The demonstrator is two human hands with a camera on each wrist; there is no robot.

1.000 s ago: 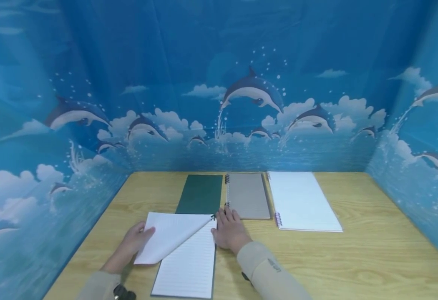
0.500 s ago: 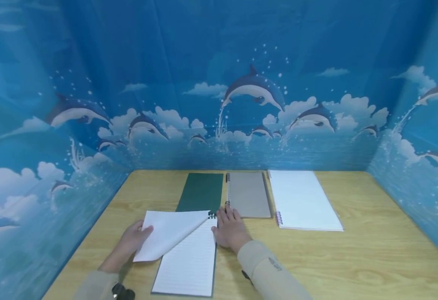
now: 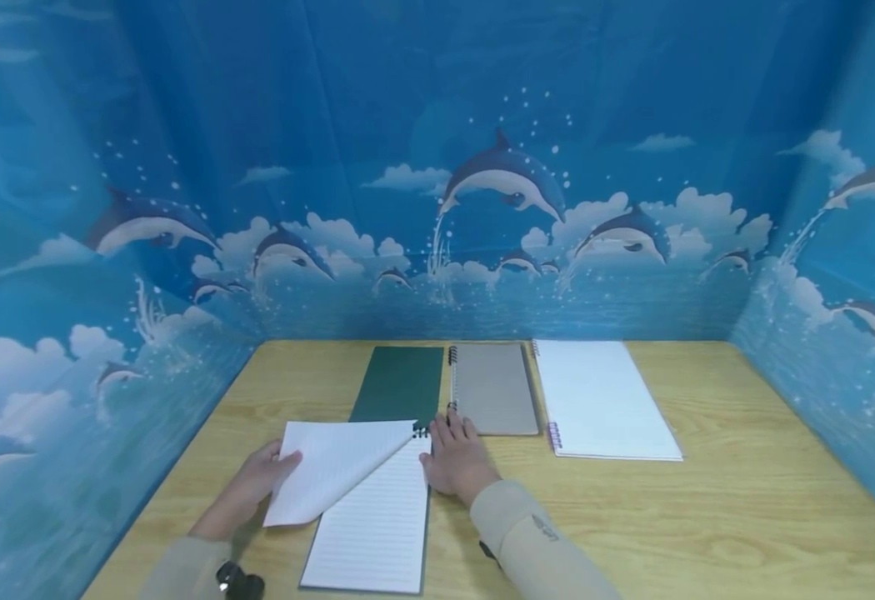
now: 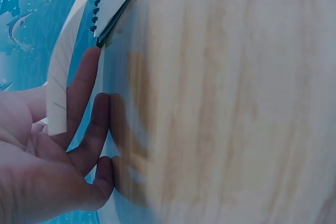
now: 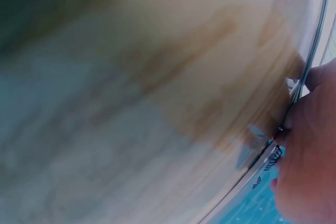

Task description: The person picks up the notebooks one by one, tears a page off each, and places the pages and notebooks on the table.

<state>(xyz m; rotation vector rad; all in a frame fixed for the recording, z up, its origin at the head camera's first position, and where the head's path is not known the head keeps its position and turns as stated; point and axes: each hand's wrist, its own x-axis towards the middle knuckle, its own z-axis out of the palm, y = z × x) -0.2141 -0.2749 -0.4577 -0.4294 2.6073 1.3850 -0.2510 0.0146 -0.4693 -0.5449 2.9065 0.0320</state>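
Observation:
A top-bound spiral notebook (image 3: 370, 533) lies flipped back on the table, its lined sheet showing and its dark green cover (image 3: 398, 383) stretched out behind. My left hand (image 3: 259, 479) pinches the outer edge of a lifted white page (image 3: 336, 467) between thumb and fingers, and the page curls up diagonally across the notebook. In the left wrist view this page (image 4: 58, 87) appears edge-on inside the left hand (image 4: 63, 140). At the notebook's upper right corner, beside the black coil (image 3: 421, 432), my right hand (image 3: 460, 458) rests with its fingers extended forward.
Behind the right hand lies a grey-brown spiral notebook (image 3: 493, 387), close to its fingertips. Further right is a larger white spiral notebook (image 3: 606, 400) with a purple coil. A blue dolphin-print curtain (image 3: 377, 167) surrounds the wooden table (image 3: 745, 500).
My left hand and the lifted page have shifted slightly to the left, and more of the black coil shows. The right hand stays at the notebook's corner.

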